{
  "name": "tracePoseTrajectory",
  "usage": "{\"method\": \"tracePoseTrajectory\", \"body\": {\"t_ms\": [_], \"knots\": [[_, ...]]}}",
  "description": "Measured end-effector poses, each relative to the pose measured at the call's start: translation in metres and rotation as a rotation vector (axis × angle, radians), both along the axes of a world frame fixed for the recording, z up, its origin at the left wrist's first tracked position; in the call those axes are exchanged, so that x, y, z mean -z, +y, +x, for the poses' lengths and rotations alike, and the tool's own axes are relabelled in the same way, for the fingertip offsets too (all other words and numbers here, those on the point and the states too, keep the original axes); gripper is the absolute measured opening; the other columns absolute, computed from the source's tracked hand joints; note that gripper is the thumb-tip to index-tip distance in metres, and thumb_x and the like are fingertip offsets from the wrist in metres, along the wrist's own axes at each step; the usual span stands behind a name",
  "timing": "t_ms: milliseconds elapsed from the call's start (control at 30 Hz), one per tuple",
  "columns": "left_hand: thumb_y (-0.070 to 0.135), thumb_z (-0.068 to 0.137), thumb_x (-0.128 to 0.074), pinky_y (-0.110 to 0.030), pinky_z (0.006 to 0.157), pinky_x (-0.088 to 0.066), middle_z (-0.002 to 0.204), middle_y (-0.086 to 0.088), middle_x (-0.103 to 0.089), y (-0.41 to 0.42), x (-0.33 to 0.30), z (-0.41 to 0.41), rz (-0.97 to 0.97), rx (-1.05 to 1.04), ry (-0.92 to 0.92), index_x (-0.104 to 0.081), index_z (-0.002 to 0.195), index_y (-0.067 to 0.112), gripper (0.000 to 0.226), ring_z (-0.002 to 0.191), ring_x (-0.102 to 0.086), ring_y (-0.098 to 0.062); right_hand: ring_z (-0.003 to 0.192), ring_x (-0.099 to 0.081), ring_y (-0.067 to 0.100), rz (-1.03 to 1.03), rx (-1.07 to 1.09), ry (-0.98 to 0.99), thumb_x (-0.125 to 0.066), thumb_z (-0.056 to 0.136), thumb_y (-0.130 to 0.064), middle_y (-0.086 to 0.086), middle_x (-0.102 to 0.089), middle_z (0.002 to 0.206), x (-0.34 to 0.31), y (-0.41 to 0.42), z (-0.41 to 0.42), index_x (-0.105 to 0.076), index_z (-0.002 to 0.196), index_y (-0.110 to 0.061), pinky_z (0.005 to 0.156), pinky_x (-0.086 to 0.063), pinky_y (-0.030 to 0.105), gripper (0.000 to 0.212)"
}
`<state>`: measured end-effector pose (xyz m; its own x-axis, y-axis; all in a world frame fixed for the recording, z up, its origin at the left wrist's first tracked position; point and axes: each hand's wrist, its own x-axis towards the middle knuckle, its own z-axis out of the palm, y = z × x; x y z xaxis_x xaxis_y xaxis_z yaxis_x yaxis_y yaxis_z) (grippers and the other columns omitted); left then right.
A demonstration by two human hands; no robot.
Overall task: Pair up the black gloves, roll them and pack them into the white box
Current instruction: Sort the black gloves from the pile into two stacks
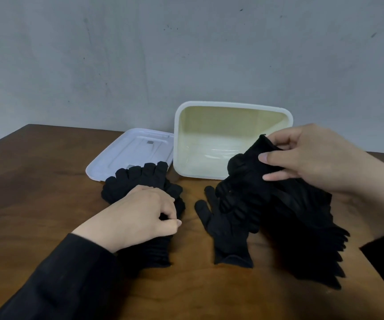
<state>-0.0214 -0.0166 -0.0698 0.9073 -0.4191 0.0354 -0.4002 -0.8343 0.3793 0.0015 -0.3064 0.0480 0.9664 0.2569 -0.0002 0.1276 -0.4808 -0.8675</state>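
A stack of black gloves (140,179) lies flat on the brown table at centre left, fingertips toward the lid. My left hand (140,215) rests on that stack and pinches its fabric with thumb and fingers. My right hand (306,155) holds a lifted black glove (251,165) by its cuff, just in front of the white box (232,106). Below it sits a heap of black gloves (301,227), and a single glove (228,234) lies flat at its left edge. The box stands open and holds nothing.
The white lid (126,151) lies upturned to the left of the box, its near edge under the left gloves' fingertips. A grey wall stands close behind the table. Bare wood shows at the left and along the near edge.
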Motion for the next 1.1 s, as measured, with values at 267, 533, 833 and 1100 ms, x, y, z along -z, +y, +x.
{"method": "tracePoseTrajectory", "body": {"t_ms": [267, 533, 833, 1100], "knots": [[0.067, 0.084, -0.039, -0.02, 0.104, -0.038, 0.098, 0.025, -0.07, 0.003, -0.006, -0.004, -0.107, -0.03, -0.048, -0.073, 0.08, 0.031, 0.05, 0.108, -0.06, 0.001, 0.054, -0.055, 0.002, -0.133, 0.26, -0.559, -0.064, 0.093, -0.026, -0.016, -0.066, 0.066, 0.011, 0.019, 0.001, -0.071, 0.084, -0.035, 0.048, -0.037, 0.011, 0.015], [0.057, 0.093, -0.045, -0.026, 0.091, -0.048, 0.099, 0.03, -0.067, 0.001, -0.014, -0.01, -0.134, -0.072, -0.068, -0.07, 0.082, 0.037, 0.033, 0.1, -0.061, 0.006, 0.128, -0.044, -0.011, -0.47, -0.059, -0.507, -0.076, 0.085, -0.011, -0.02, -0.058, 0.132, 0.153, 0.019, -0.059, -0.067, 0.128, -0.026, 0.109, -0.032, 0.009, 0.046], [0.044, 0.1, -0.04, -0.028, 0.093, -0.046, 0.101, 0.014, -0.064, -0.056, -0.032, -0.023, 0.16, 0.06, -0.176, -0.066, 0.108, 0.035, 0.029, 0.094, -0.058, -0.004, 0.132, -0.046, -0.004, -0.516, -0.126, -0.605, -0.078, 0.084, -0.02, -0.012, -0.064, 0.131, 0.176, 0.014, -0.057, -0.071, 0.122, -0.021, 0.109, -0.04, 0.02, 0.039], [0.037, 0.093, -0.055, -0.029, 0.074, -0.049, 0.09, 0.01, -0.056, -0.075, -0.006, -0.02, 0.23, 0.119, -0.114, -0.044, 0.089, 0.034, 0.011, 0.08, -0.054, -0.008, 0.124, -0.053, -0.001, -0.428, -0.04, -0.636, -0.079, 0.081, -0.01, -0.009, -0.067, 0.125, 0.166, 0.008, -0.064, -0.072, 0.119, -0.018, 0.112, -0.033, 0.014, 0.04]]}}
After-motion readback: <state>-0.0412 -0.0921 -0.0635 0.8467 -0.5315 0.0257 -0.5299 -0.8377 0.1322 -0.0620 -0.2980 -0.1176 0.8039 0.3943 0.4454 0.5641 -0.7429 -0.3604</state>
